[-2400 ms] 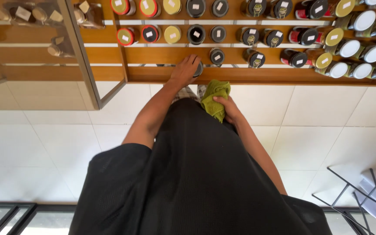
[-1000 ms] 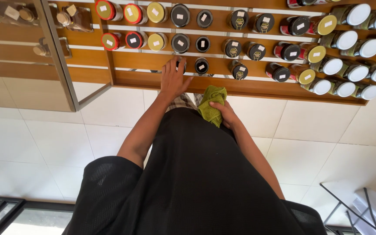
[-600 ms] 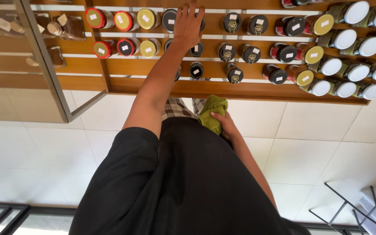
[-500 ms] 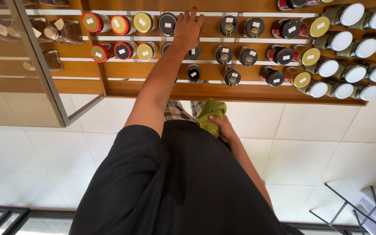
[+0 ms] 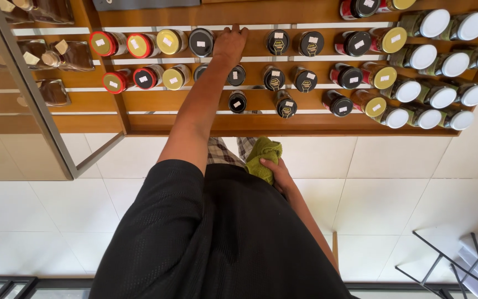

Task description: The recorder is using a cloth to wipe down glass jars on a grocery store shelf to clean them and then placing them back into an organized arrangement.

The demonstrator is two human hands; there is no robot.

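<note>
Left hand (image 5: 229, 47), fingers spread, rested among black-lidded jars (image 5: 201, 41) on the wooden shelf (image 5: 261, 101). Right hand (image 5: 276, 173) gripped a green cloth (image 5: 263, 156). A careless sweep could topple neighbouring jars.

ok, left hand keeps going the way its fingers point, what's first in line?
Probably the strip at the back of that shelf tier: the left hand points up the image between two black-lidded jars, fingertips about at it. Depth is unclear.
</note>
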